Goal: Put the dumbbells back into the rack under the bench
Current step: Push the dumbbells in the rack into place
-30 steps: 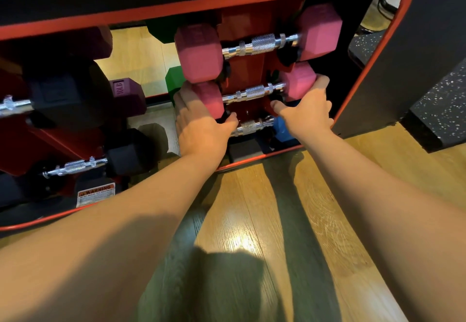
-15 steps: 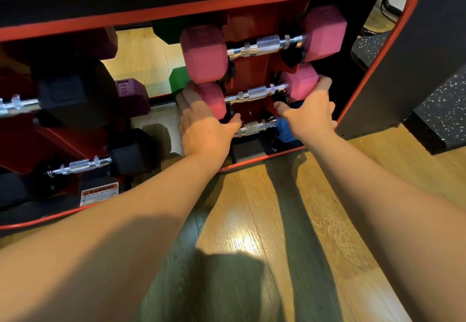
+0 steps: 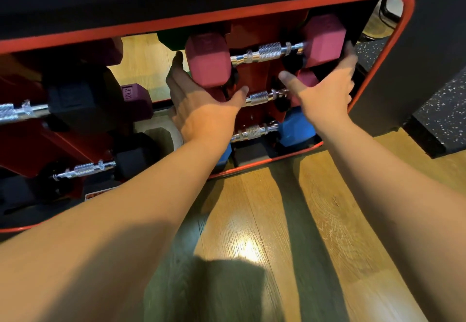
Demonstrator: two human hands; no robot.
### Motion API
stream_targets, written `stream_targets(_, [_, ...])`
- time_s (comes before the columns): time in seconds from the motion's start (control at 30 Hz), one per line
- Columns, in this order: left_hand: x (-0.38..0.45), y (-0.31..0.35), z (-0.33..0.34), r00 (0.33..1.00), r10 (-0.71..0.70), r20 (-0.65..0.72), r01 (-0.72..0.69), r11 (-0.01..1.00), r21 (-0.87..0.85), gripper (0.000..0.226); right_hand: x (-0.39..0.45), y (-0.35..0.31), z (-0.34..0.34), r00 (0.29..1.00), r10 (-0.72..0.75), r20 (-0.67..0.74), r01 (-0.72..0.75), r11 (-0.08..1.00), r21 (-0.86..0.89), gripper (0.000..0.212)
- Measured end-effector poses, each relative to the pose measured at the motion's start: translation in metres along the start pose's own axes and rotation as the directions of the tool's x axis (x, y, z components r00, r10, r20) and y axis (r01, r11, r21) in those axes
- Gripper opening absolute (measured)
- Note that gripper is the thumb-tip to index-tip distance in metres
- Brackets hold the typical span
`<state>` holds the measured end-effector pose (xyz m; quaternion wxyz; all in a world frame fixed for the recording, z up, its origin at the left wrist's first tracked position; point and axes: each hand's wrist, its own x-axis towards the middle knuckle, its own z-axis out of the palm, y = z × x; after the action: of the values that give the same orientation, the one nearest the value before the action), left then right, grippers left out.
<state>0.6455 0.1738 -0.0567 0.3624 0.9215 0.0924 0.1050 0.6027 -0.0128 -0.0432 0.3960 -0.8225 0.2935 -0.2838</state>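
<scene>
Head view: both hands now off lower pink dumbbell (image 3: pixel 264 96), seated in rack (image 3: pixel 252 34); left hand (image 3: pixel 201 110) and right hand (image 3: pixel 325 95) spread, empty, beside upper pink dumbbell (image 3: pixel 267 52). Likely stowed.

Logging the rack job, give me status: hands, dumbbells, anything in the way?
Left hand and right hand open, fingers on top pink dumbbell heads. Pink and blue dumbbell below it racked. Nothing blocking.
</scene>
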Motion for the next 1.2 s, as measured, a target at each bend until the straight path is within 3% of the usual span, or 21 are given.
stream_targets(0.13, [-0.005,0.004,-0.009,0.995,-0.007,0.1,0.011,0.999,-0.044,0.108,0.005,-0.013,-0.001,0.999,0.008,0.034,-0.014,0.982,0.187,0.116])
stream_targets(0.3, [-0.01,0.014,-0.009,0.996,0.062,0.067,-0.054,0.993,-0.109,0.07,0.005,-0.018,0.001,0.999,0.009,0.037,-0.017,0.971,0.238,0.096])
stream_targets(0.5, [-0.008,0.014,-0.009,0.993,0.032,0.115,-0.017,0.991,-0.131,0.076,0.005,-0.018,0.001,0.999,0.036,0.02,-0.039,0.983,0.177,0.092])
stream_targets(1.2, [-0.011,0.017,-0.01,0.995,0.024,0.099,-0.006,0.984,-0.18,0.071,0.0,-0.025,-0.002,0.997,0.079,0.018,-0.081,0.979,0.189,0.087])
